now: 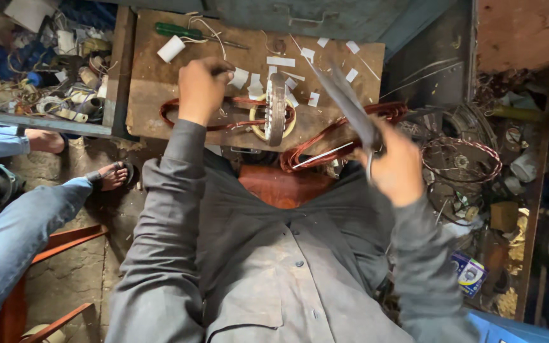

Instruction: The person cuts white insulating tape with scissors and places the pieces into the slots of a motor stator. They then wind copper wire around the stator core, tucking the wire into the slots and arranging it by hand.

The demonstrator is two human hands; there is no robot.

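In the head view, the left hand [201, 89] is seen closed in a fist on the wooden table [160, 82], just beside the copper wire coil [223, 124] that is looped around the ring-shaped stator [276, 109]; what is pinched in it cannot be told. The right hand [394, 164] is closed around a pair of scissors [351, 105], held raised above the table's near right corner, blades pointed away and blurred. Small white paper strips [281, 61] are scattered over the table around the stator. A green-handled screwdriver [179, 30] and a white tape roll [171, 48] lie at the far left edge. A second person's sandalled foot [112, 174] is seen on the floor to the left.
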